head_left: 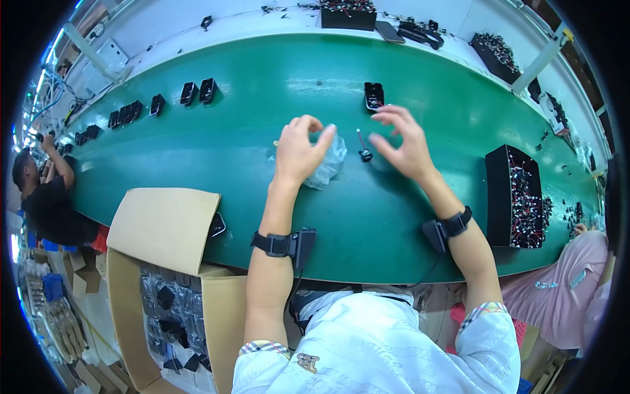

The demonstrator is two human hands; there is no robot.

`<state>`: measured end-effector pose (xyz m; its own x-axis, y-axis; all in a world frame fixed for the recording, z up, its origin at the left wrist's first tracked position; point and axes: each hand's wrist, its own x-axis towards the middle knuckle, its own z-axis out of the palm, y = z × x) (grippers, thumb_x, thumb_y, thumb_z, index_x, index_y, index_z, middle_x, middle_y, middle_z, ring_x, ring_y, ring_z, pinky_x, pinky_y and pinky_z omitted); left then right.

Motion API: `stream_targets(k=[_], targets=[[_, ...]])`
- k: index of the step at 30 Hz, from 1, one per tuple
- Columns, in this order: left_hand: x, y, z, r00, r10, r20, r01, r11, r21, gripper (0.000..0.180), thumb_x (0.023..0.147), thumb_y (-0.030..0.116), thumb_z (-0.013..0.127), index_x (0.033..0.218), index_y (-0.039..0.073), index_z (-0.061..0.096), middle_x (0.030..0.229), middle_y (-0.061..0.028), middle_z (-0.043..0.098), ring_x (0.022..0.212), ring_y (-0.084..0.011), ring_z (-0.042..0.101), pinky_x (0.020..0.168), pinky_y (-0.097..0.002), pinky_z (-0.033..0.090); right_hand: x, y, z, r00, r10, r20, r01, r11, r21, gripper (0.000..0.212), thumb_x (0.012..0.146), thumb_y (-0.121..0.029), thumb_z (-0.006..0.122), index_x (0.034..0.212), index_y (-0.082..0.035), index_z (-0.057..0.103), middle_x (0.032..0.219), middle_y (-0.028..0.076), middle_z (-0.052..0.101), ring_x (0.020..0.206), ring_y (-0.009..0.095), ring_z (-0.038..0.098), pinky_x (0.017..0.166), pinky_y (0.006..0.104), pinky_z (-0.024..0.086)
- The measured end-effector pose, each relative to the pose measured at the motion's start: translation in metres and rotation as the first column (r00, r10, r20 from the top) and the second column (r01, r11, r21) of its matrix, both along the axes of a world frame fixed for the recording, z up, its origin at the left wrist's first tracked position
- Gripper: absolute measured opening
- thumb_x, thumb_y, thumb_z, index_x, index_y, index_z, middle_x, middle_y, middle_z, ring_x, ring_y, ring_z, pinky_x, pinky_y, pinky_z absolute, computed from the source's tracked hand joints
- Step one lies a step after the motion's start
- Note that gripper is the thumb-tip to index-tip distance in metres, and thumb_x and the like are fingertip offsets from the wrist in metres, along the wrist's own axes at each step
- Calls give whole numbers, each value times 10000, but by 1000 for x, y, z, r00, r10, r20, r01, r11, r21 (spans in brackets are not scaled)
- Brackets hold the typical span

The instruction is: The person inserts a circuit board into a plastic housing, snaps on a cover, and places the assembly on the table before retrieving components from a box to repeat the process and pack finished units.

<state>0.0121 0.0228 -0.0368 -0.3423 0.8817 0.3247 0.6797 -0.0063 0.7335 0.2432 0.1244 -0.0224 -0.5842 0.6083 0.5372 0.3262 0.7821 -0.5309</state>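
Observation:
My left hand point(298, 152) is over the green table beside a crumpled clear plastic bag point(330, 164). Its fingers curl, with the thumb held apart from them; whether it touches the bag I cannot tell. Off to the right, my right hand point(405, 146) is spread, thumb and fingers apart and nothing between them. Between the hands lies a small black part with a thin red wire point(365, 155), closest to my right thumb. Just beyond my right fingertips sits a black rectangular device housing point(374, 94).
More black housings point(207, 90) stand along the table's far left. At right is a black box point(497, 197) full of small wired parts. An open cardboard box point(223, 322) of wrapped items stands front left. Other people sit at left point(49, 203) and right point(567, 282).

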Motion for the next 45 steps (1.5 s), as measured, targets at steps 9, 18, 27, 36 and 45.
stream_targets(k=[9,18,27,36,45], targets=[[14,-8,-6,903,-245,-353,185,963,-194,718,709,467,838,1270,83,607,1396,-237,470,1341,-449,394,1109,-540,354,-13,-20,-26,994,32,106,-17,990,-137,221,836,-70,720,1054,-40,700,1151,152,658,1112,306,635,951,391,500],[17,-2,-5,973,-86,-213,69,994,-86,443,723,241,787,1090,54,627,1291,-191,520,1253,-414,473,987,-502,426,-14,-24,-22,988,-53,145,94,951,-294,237,874,60,650,1111,45,651,1172,202,618,1087,330,611,974,423,486],[7,8,-25,999,33,20,-34,998,48,313,708,152,779,981,81,645,1200,-94,601,1184,-333,551,933,-456,469,-9,-15,-22,990,51,134,12,902,-431,296,908,60,619,1203,82,609,1270,221,578,1180,337,575,1006,419,473],[63,-70,19,984,167,-60,-170,985,-41,453,853,394,718,1196,103,662,1380,-184,522,1369,-420,409,1132,-525,342,-13,-21,-13,1000,-16,-27,9,971,-240,338,873,7,607,1210,28,596,1327,205,542,1246,353,523,1066,471,417],[159,-156,3,800,512,313,-551,833,46,133,792,28,617,913,-1,568,1155,-174,580,1179,-344,549,984,-426,466,-3,-161,38,785,619,-22,-575,714,-399,348,936,-57,594,1274,24,569,1360,224,510,1242,374,519,1040,451,437]])
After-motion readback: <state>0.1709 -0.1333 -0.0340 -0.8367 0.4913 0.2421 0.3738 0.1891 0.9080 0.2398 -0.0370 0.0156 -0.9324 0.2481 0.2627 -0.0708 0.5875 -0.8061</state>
